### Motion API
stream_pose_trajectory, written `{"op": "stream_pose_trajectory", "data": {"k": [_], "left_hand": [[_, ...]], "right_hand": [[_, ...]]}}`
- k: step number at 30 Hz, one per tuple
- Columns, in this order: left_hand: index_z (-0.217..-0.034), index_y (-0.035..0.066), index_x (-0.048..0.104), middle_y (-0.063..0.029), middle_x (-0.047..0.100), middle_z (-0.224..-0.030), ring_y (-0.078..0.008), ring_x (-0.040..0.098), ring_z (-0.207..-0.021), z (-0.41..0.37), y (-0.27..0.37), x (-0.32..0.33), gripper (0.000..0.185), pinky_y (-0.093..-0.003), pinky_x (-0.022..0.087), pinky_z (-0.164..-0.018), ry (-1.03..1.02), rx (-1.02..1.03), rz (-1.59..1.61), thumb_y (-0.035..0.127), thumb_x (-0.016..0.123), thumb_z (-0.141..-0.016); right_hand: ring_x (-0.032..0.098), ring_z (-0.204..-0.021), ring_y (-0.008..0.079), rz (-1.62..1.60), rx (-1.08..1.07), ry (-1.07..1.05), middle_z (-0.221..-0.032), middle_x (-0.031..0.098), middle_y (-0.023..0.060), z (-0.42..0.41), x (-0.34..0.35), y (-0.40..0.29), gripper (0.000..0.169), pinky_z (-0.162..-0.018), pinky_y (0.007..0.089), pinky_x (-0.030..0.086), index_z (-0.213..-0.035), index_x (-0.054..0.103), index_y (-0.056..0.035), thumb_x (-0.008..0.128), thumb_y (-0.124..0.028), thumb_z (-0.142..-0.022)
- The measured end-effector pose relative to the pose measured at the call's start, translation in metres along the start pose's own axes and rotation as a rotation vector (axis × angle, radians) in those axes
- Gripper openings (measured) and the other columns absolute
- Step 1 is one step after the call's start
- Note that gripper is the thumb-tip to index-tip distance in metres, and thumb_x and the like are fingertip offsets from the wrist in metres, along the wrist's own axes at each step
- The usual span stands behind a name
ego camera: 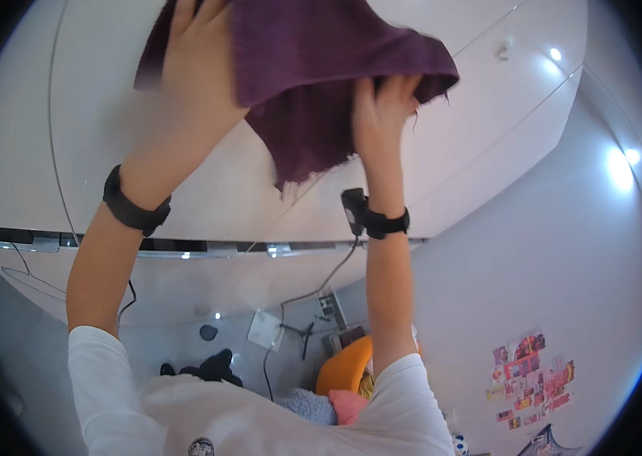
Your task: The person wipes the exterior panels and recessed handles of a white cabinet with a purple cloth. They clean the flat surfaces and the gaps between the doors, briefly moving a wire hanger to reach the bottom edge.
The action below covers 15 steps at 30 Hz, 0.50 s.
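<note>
A dark purple cloth [309,51] with frayed edges is raised in front of glossy white cabinet doors [110,137]. My left hand [201,51], blurred, lies against its left part, with the fingertips cut off at the top of the picture. On the right, my right hand [386,102] reaches under a fold, and the cloth covers its fingertips. Whether either hand grips the cloth or only presses on it, I cannot tell. Black straps circle both wrists, and the right one carries a small black device [353,211] with a cable.
A metallic handle strip [184,251] runs along the lower edge of the doors. A small white hook [503,50] is stuck on a door at the upper right. Below are an orange chair [344,365], cables and a white plate [265,330]. Pictures [532,379] cover part of the right wall.
</note>
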State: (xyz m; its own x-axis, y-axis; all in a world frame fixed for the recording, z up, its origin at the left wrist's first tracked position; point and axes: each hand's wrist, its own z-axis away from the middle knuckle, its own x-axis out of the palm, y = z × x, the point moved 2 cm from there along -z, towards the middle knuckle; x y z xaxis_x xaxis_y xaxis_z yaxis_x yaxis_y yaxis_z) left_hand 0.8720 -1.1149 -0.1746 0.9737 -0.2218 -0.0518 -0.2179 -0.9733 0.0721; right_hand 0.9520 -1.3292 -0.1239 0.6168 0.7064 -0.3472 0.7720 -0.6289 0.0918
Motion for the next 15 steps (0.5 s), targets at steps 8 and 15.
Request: {"op": "stream_pose_trajectory", "data": {"k": [8,15], "left_hand": [[-0.148,0.017,0.048,-0.0113,0.048,-0.151,-0.0293,0.035,-0.147,0.183,-0.013,0.022,0.07,-0.0548,0.012,-0.125,-0.362,0.047,-0.011,0.05,0.064,-0.089],[-0.139,0.006,0.057,-0.0152,0.046,-0.152,-0.0349,0.024,-0.151,0.116,-0.022,-0.017,0.058,-0.0587,0.011,-0.123,-0.342,0.064,-0.286,0.037,0.059,-0.089]], "right_hand": [[0.044,-0.131,0.0516,0.204,-0.243,-0.442,-0.134,0.057,0.0251,0.172,0.057,-0.003,0.053,-0.109,0.0786,0.009,-0.129,0.06,-0.0097,0.067,-0.038,-0.084],[0.036,-0.133,0.0519,-0.045,-0.067,-0.151,-0.141,0.043,0.0315,0.116,0.03,0.015,0.056,-0.107,0.0675,0.022,-0.136,0.049,-0.0006,0.06,-0.034,-0.094]]}}
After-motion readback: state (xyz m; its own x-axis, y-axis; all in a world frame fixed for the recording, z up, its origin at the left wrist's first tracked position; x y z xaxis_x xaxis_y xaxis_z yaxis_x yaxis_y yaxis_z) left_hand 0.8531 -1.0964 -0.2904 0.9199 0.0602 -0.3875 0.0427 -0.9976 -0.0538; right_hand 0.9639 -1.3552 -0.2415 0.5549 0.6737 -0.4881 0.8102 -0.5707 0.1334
